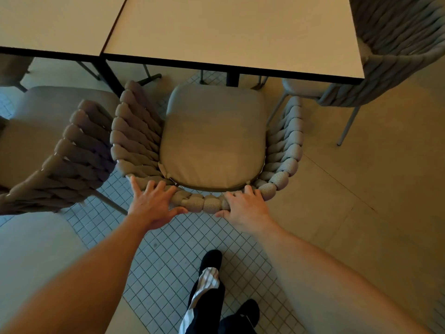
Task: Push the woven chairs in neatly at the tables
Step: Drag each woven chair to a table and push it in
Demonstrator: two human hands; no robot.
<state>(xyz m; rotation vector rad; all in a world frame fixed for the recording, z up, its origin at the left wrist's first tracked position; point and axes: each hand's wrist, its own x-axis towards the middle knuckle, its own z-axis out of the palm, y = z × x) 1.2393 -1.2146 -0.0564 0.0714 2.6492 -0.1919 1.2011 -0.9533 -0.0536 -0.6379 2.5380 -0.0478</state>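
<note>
The woven chair (207, 145) is taken as the landmark, and nearest the camera its rope-wrapped back rim is met by both hands. The left hand (154, 203) is laid on the rim left of centre, fingers spread and nearly straight, thumb hooked under the braid. The right hand (245, 208) is set right of centre, fingers curled over the top of the rim, thumb below. Behind the chair, a shoe (210, 260) is planted on the small floor tiles. The seat cushion (212, 138) is seen just beyond the hands, its front edge only beginning to reach under the table (231, 32). Most of the seat is judged to be left out. An even, level shove from both hands is called for, so the chair is kept square to the table edge. To its left, a second chair (72, 150) is angled close and could be clipped.
</note>
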